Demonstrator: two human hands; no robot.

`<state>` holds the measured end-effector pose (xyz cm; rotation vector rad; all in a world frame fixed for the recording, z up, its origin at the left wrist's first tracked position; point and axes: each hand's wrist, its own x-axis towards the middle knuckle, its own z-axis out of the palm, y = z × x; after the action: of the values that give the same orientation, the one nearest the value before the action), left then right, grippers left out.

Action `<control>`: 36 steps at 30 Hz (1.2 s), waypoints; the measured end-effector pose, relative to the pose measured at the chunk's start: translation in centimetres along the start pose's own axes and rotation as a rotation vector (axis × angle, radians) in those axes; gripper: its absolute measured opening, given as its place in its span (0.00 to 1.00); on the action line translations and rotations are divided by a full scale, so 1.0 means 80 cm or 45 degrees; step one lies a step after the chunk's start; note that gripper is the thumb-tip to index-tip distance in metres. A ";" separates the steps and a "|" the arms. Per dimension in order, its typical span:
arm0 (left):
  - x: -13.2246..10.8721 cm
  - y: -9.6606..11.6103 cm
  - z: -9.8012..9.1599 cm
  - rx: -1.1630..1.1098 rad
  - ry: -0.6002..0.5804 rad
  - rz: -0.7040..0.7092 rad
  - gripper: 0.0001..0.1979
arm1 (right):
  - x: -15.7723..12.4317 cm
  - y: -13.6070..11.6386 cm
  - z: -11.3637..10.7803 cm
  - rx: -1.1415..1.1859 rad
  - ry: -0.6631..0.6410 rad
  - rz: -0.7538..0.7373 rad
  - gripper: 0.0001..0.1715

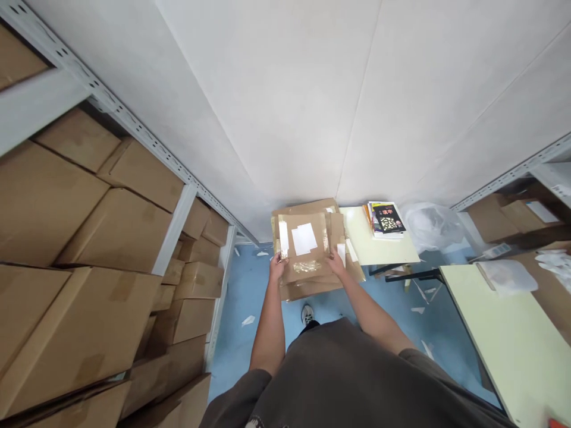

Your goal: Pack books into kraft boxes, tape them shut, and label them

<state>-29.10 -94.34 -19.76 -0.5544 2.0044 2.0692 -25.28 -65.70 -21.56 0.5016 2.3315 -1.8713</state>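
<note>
At the left, a metal shelf (178, 214) is packed with brown boxes (89, 238), stacked row on row. Beside it lies a blue floor (250, 291) dotted with scraps of white paper. In the middle, the left hand (279, 266) closes its grip on the left edge of a stack of flat cardboard (307, 270), thumb on top. The cardboard sits straight ahead of the person, low by the foot of the white wall (289, 107). Its top sheet bears a white label (304, 239) and strips of tape. Below the stack, a shoe (307, 314) shows on the floor. The right hand (335, 261) closes its grip on the stack's right edge. Whether the stack also rests on something beneath cannot be told. Just beside it to the right, a small bench (379, 246) carries books (386, 219), with a clear bag (430, 226) beyond. At far right stands a larger bench (504, 339).
</note>
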 end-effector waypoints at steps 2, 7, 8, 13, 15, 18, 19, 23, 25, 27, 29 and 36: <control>-0.005 0.018 0.003 -0.082 -0.109 0.043 0.31 | 0.002 -0.010 -0.016 0.144 0.024 0.067 0.51; -0.005 0.080 0.032 -0.049 -0.326 0.166 0.37 | 0.002 -0.039 -0.094 0.438 -0.036 0.153 0.43; -0.003 0.095 0.044 -0.017 -0.363 0.184 0.38 | 0.002 -0.045 -0.116 0.484 -0.058 0.145 0.42; -0.001 0.158 0.147 0.035 -0.646 0.252 0.45 | -0.010 -0.072 -0.252 0.657 -0.068 0.054 0.40; -0.008 0.178 0.206 0.031 -0.791 0.273 0.49 | -0.020 -0.079 -0.317 0.713 -0.038 0.018 0.40; -0.027 0.201 0.307 0.087 -1.001 0.277 0.55 | -0.046 -0.078 -0.422 0.784 0.040 -0.056 0.39; -0.035 0.206 0.343 0.117 -1.063 0.274 0.57 | -0.058 -0.075 -0.458 0.800 0.082 -0.084 0.39; -0.072 0.218 0.496 0.227 -1.319 0.246 0.58 | -0.122 -0.050 -0.600 0.837 0.274 -0.181 0.39; -0.095 0.215 0.576 0.265 -1.456 0.226 0.59 | -0.164 -0.033 -0.666 0.848 0.367 -0.199 0.42; -0.121 0.205 0.655 0.289 -1.583 0.200 0.61 | -0.211 -0.014 -0.725 0.854 0.460 -0.202 0.44; -0.151 0.190 0.731 0.308 -1.706 0.167 0.63 | -0.262 0.005 -0.775 0.861 0.551 -0.201 0.46; -0.262 0.125 0.960 0.426 -2.124 0.062 0.59 | -0.424 0.087 -0.871 0.930 1.013 -0.161 0.45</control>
<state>-23.52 -16.38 -1.69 0.9885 1.1190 1.1742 17.14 -3.46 -1.94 1.4151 1.9284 -2.9932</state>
